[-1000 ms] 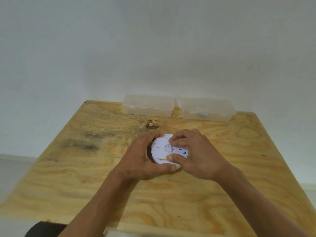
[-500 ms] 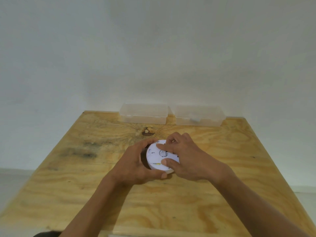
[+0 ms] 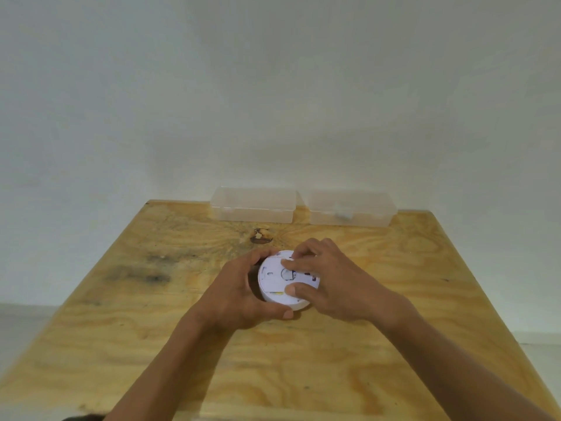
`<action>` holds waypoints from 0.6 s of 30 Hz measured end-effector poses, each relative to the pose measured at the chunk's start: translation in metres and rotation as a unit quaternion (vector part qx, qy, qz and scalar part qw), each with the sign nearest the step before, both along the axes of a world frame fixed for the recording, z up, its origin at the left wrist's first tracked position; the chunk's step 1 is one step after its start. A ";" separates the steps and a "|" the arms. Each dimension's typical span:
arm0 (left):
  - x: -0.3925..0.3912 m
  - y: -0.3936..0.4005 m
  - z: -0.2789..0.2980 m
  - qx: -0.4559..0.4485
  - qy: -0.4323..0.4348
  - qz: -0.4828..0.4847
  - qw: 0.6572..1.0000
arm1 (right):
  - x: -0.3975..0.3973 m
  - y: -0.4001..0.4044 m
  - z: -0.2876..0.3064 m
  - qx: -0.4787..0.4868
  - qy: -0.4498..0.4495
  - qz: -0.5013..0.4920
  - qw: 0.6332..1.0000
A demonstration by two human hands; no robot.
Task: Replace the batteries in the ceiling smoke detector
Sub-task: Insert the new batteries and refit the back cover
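A round white smoke detector is held just above the middle of the plywood table, tilted so its labelled back faces me. My left hand wraps its left rim, thumb under the near edge. My right hand covers its right side, with thumb and fingertips pressed on the back face. No batteries are visible on the detector.
Two clear plastic boxes stand against the wall at the table's far edge: the left box looks empty, the right box holds a small grey item. A dark knot marks the wood behind the detector.
Both hands stay on the detector. The right fingertips have shifted slightly across its back face. The camera view has tilted up a little, so the table sits lower in frame.
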State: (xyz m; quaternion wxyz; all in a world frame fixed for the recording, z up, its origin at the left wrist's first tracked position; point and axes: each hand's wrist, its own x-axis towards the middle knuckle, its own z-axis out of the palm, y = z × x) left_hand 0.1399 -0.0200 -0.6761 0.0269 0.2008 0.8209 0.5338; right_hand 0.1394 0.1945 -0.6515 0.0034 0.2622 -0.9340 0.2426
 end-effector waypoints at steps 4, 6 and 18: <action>0.002 -0.006 -0.003 0.003 -0.002 0.004 1.000 | 0.004 0.003 -0.005 -0.022 0.021 -0.017 0.999; 0.004 -0.009 -0.005 0.027 -0.002 0.002 1.000 | 0.010 0.004 -0.006 -0.022 0.028 -0.006 0.999; 0.006 -0.003 -0.006 0.156 -0.064 0.000 0.986 | 0.025 0.009 -0.014 -0.041 0.032 0.024 0.998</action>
